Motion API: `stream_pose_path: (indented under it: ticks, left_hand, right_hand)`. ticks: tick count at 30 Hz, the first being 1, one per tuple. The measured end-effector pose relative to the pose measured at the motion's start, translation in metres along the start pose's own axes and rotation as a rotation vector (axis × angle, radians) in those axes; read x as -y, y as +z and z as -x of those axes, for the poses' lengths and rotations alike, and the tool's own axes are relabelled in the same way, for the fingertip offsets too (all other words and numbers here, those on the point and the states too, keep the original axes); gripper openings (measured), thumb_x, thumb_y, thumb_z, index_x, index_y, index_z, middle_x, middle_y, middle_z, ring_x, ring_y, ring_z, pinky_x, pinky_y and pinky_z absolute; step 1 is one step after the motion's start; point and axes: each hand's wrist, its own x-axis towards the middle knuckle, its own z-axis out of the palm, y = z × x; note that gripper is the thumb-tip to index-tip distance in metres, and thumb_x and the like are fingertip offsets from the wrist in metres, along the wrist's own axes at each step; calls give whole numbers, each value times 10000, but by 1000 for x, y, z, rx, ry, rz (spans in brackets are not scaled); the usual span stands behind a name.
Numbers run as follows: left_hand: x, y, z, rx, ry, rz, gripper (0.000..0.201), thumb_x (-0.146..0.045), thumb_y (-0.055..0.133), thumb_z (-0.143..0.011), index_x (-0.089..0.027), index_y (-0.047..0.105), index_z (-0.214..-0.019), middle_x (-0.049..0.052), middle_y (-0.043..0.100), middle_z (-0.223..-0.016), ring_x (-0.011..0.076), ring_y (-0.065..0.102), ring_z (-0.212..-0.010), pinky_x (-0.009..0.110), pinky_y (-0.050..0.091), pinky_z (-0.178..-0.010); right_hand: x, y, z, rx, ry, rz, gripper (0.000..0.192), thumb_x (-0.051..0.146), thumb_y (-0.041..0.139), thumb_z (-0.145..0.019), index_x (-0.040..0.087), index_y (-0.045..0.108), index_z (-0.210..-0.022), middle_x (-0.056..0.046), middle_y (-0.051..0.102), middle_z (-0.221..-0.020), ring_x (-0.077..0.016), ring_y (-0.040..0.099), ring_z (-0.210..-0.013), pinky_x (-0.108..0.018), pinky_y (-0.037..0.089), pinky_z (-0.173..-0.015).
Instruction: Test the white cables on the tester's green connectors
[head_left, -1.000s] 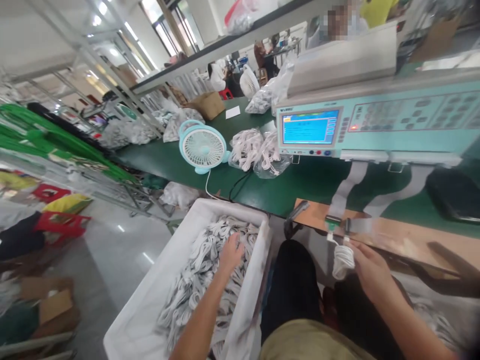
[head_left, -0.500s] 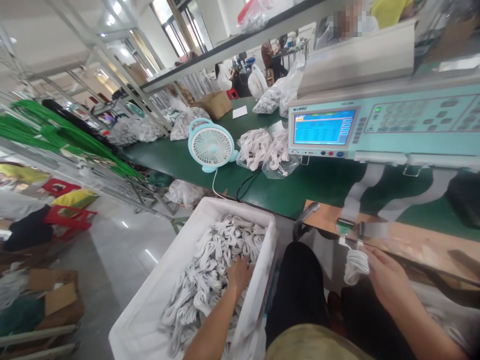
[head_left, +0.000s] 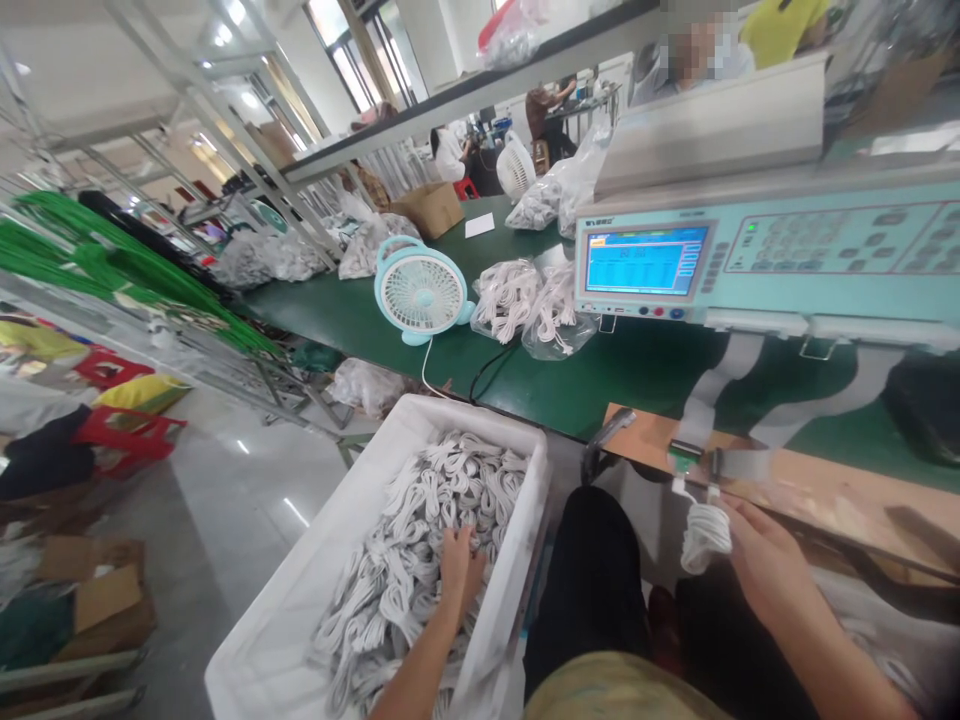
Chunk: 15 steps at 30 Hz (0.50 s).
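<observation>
A white plastic bin [head_left: 330, 530] holds a heap of coiled white cables [head_left: 390, 560]. My left hand [head_left: 460, 570] reaches into the heap, its fingers drawn together on a cable bundle; the fingertips are partly hidden. At the right, a coiled white cable [head_left: 706, 538] hangs below two small test connectors, with its plug ends up against them. My right hand [head_left: 757, 545] pinches this cable near one plug end. A green circuit board connector [head_left: 684, 458] and a dark connector [head_left: 716, 464] sit at the wooden board's edge, on grey ribbon cables [head_left: 705, 400].
The ribbons run up to a turquoise tester [head_left: 765, 265] with a lit screen. A small fan [head_left: 422, 292] and bagged cables [head_left: 510, 298] stand on the green table [head_left: 630, 370]. A metal clamp [head_left: 606, 440] juts at the board's left end. Green cables [head_left: 135, 275] hang at left.
My left hand has shifted slightly left within the bin, and its spread fingers have drawn together. My right hand and the hanging cable stay at the connectors.
</observation>
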Motion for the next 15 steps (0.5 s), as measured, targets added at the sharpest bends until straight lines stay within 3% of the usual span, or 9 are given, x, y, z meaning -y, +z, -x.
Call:
stream_pose_path:
  ticks: [4,8,11,15]
  left_hand:
    - [10,4,-5,-93,-4,81,221,-71,431,-722,-186,510,-894,59,427,-927,190,500,-881,292,416,-815]
    - [12,6,-5,-102,68,146,225,-70,452,-693,-201,517,-863,66,439,-960,210,513,-908,311,422,-813]
    - [10,6,-5,-117,78,175,183,-111,485,-696,-214,514,-845,76,467,-1016,236,510,-982,331,414,-847]
    - [3,6,-7,-144,22,200,101,-233,515,-744,-220,527,-843,83,519,-991,256,557,-925,349,455,-780]
  right_hand:
    - [3,3,3,-5,-14,-26,316,391,788,-582,188,674,-796,-30,671,-743,-174,595,-646,-228,467,-534]
    - [4,4,5,24,-16,-40,291,382,780,-611,173,669,-781,-19,646,-689,-146,565,-606,-213,443,-526]
    - [5,4,6,32,-14,-58,292,380,782,-611,174,668,-784,-17,645,-695,-140,557,-603,-213,438,-540]
    - [6,6,6,31,-11,-80,300,375,789,-599,175,673,-790,-13,646,-696,-141,554,-610,-216,428,-546]
